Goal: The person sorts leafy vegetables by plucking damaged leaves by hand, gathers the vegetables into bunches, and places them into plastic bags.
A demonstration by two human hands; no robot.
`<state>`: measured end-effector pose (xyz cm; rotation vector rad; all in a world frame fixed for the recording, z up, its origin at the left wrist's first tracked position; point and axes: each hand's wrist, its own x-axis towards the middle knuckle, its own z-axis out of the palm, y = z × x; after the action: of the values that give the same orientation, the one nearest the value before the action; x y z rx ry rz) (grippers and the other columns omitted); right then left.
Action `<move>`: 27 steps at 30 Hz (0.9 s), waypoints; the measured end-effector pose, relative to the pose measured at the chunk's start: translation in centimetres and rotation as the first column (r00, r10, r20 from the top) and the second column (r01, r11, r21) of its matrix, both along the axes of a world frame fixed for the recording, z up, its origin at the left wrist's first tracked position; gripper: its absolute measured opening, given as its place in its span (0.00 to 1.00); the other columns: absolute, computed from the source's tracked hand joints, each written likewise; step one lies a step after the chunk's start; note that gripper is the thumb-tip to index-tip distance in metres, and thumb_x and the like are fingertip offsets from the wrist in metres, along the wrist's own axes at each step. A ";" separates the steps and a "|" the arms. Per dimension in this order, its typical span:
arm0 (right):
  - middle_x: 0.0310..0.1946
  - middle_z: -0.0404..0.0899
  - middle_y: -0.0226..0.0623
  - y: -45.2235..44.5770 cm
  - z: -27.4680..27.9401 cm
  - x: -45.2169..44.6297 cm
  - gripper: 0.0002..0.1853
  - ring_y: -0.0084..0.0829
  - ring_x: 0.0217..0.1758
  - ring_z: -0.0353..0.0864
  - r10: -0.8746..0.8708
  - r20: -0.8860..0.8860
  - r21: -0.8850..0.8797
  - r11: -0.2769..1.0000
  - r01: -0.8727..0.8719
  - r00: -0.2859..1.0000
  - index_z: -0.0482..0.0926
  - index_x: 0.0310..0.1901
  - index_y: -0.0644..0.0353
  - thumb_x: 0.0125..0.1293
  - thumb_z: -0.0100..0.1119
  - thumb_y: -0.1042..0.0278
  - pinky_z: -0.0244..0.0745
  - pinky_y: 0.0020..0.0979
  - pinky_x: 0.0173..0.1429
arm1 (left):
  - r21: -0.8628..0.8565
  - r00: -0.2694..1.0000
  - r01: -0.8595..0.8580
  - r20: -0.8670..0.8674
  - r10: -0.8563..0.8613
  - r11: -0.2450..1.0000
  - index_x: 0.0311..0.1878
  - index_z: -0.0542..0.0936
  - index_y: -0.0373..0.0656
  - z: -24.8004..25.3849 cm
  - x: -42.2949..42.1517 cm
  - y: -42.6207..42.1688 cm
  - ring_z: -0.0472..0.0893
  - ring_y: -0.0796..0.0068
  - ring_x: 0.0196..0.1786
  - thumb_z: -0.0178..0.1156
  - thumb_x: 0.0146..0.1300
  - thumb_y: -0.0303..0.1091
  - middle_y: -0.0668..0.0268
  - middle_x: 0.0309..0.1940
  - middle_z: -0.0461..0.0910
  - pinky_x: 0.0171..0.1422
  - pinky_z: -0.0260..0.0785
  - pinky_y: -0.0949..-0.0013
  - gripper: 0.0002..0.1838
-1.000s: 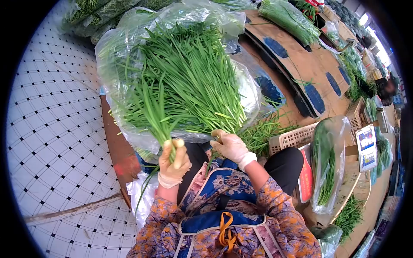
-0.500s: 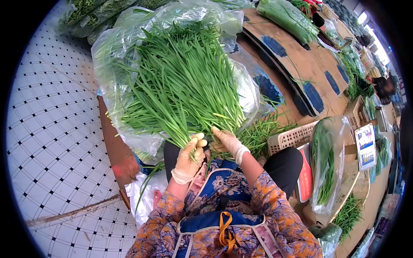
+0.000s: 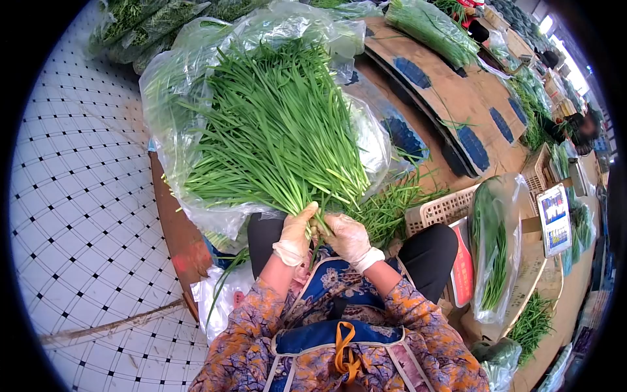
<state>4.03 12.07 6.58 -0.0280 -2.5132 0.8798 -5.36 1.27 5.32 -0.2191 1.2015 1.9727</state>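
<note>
From where I'm standing, the flr. on the left is pale tile w/ thin dark lines and sm. black diamonds where they cross. A brownish streak cuts across it, lower left, approx. straight. Next to the tiles there's the edge of a brown board, w/ a red smear on it. Over on the right, a big brown worktop, tbl. or platform, can't tell, w/ dk. blue patches. A pale slatted crate sits nr. it, another crate further back, plus a sm. white panel standing upright. Far upper rt., v. bright patches, poss. windows, let in white daylight; details there too blurred.
</note>
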 end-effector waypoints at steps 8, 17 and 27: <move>0.31 0.80 0.34 0.8 -2.2 1.7 0.19 0.19 0.27 0.76 0.264 0.432 -0.863 0.400 0.310 0.862 0.67 0.53 0.59 0.61 0.55 0.70 0.69 0.22 0.27 | 0.017 0.988 -0.110 0.112 0.108 0.994 0.39 0.74 0.30 -2.1 -0.3 -0.1 0.66 0.85 0.17 0.52 0.62 0.24 0.59 0.31 0.79 0.16 0.58 0.84 0.06; 0.19 0.75 0.24 2.0 -0.4 2.1 0.09 0.13 0.15 0.66 0.625 0.414 -0.909 0.244 0.338 0.662 0.76 0.35 0.55 0.66 0.51 0.60 0.58 0.15 0.18 | -0.058 0.996 -0.078 0.031 0.080 0.995 0.46 0.74 0.36 0.1 -0.5 -0.6 0.71 0.84 0.21 0.55 0.60 0.23 0.68 0.28 0.76 0.18 0.60 0.85 0.10; 0.39 0.79 0.46 7.1 -2.6 6.1 0.21 0.44 0.42 0.79 -0.195 0.752 0.177 0.980 0.091 0.629 0.74 0.48 0.58 0.59 0.54 0.52 0.73 0.39 0.46 | 0.064 0.898 -0.112 -0.420 0.129 0.992 0.43 0.77 0.39 7.0 -4.5 -3.1 0.70 0.86 0.18 0.57 0.60 0.32 0.62 0.27 0.82 0.18 0.56 0.85 0.10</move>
<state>10.15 19.16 3.94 -0.7071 -3.2857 0.7303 -9.90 -1.87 12.29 0.1724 1.4482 2.2229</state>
